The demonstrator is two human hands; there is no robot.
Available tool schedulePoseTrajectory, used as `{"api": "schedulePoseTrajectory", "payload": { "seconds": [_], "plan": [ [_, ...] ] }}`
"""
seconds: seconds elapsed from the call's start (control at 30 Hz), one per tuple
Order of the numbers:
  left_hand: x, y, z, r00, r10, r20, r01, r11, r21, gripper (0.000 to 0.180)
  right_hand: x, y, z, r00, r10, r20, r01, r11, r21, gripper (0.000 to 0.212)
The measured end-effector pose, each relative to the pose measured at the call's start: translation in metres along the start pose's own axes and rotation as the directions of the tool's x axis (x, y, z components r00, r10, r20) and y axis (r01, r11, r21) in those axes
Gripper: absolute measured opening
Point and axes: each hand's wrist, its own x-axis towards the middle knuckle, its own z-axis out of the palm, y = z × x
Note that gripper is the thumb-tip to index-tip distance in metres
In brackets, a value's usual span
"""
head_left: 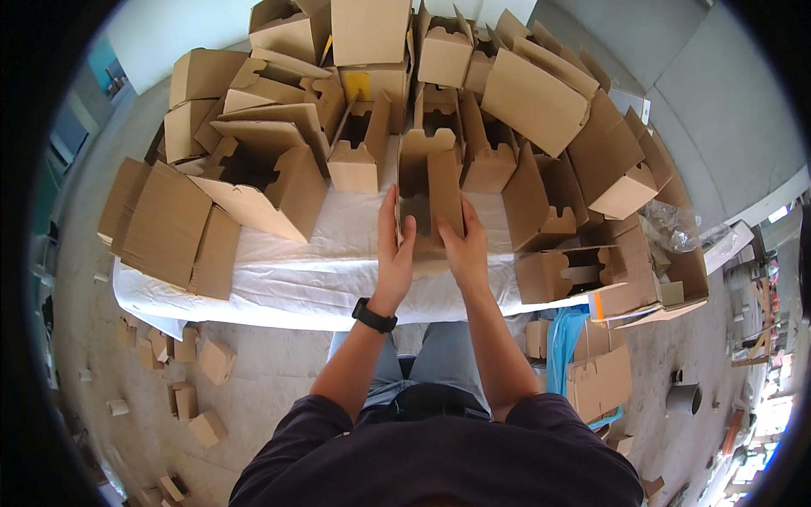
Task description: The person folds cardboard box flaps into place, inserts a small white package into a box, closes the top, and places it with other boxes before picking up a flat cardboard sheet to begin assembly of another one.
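A narrow brown cardboard box (445, 190) with an opening at its top is between my two hands, over the near middle of the white-covered table. My left hand (392, 249) presses its left side, thumb toward the front and fingers along the outer wall. On the right side, my right hand (465, 241) grips the wall with the thumb in front. A black band (373, 316) is around my left wrist. Just beyond the held box stand similar open boxes (359, 152), one on each side. The inside of the held box is partly in shadow.
Many cardboard boxes are stacked along the far side and both ends of the table (279, 275). A big carton (667, 287) with clear plastic (673, 226) stands at right. Small boxes (217, 362) litter the floor at left; a blue bag (568, 351) and carton sit below right.
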Motion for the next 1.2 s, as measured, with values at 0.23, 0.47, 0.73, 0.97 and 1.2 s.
{"api": "schedulePoseTrajectory", "payload": {
  "seconds": [0.23, 0.47, 0.73, 0.97, 1.2],
  "plan": [
    [-0.004, -0.002, 0.002, 1.000, 0.006, -0.012, -0.006, 1.000, -0.001, 0.057, 0.002, -0.008, -0.006, 0.997, 0.053, 0.058, -0.047, 0.993, -0.109, 0.050],
    [-0.001, -0.008, -0.005, 0.999, 0.036, 0.005, -0.036, 0.999, 0.005, 0.056, 0.004, 0.012, -0.005, 0.997, -0.070, 0.041, 0.075, 0.991, -0.113, 0.058],
    [0.000, -0.007, 0.000, 0.998, 0.067, -0.002, -0.067, 0.997, 0.038, 0.056, 0.082, 0.008, -0.014, 0.851, -0.496, 0.173, 0.521, 0.758, -0.391, 0.068],
    [-0.002, -0.007, -0.001, 1.000, 0.031, -0.004, -0.031, 0.999, 0.008, 0.057, 0.087, -0.003, 0.006, 0.827, -0.451, 0.335, 0.560, 0.706, -0.434, 0.079],
    [-0.004, -0.004, -0.002, 0.996, 0.087, 0.023, -0.089, 0.990, 0.112, 0.056, 0.085, -0.008, 0.001, 0.857, -0.414, 0.306, 0.515, 0.663, -0.543, 0.078]
  ]
}}
